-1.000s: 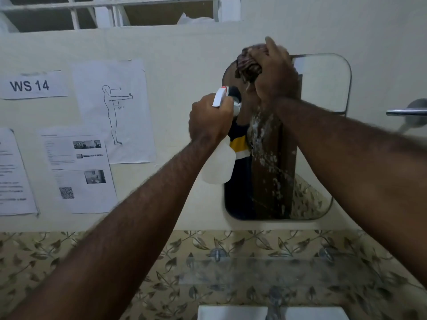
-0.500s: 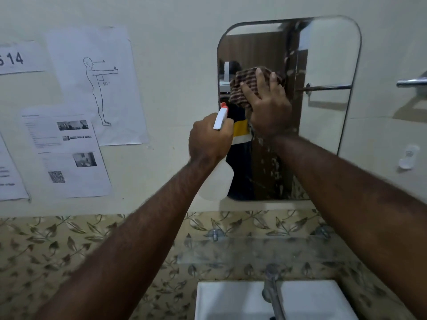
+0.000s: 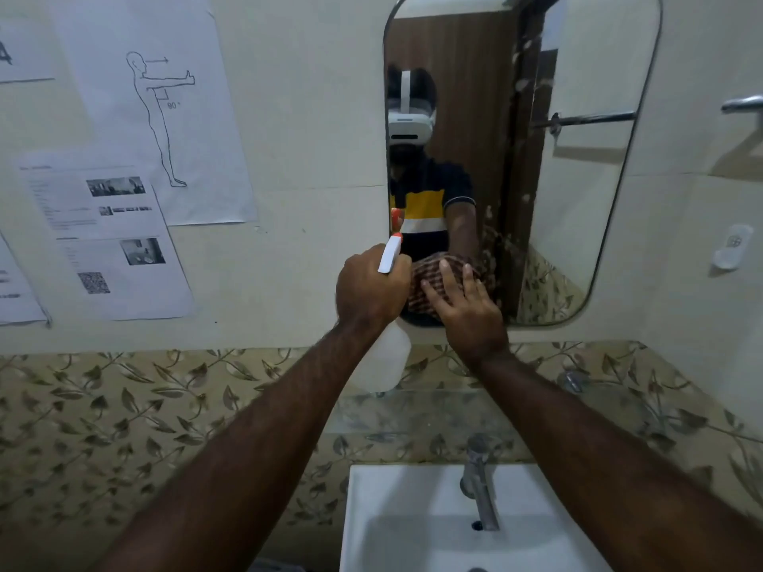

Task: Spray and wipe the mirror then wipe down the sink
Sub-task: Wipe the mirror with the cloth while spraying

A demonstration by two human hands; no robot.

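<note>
Two bare forearms reach up toward the tall, rounded-corner wall mirror (image 3: 578,179), the landmark here. Its glass carries pale foamy spatter in a ragged vertical band near its middle, and it reflects a person in a navy, yellow and white striped shirt wearing a white headset.

Below the mirror, past a strip of leaf-patterned tile (image 3: 124,406), sits the white rectangular ceramic sink (image 3: 413,526) with a slim chrome tap (image 3: 479,485) rising from its back edge.

Left of the mirror, several white printed paper sheets (image 3: 165,117) are stuck to the cream wall, one with an outline figure holding an arm straight out.

At the mirror's lower left corner, the left hand (image 3: 369,289) has its grip clamped round the neck of a translucent white plastic spray bottle (image 3: 382,359), whose white trigger head with an orange tip points up at the glass.

Just beside it, the right hand (image 3: 464,315) presses a bunched brown-and-cream checked cloth (image 3: 429,282) flat against the mirror's bottom edge, fingers spread over the fabric, palm down on it.
</note>
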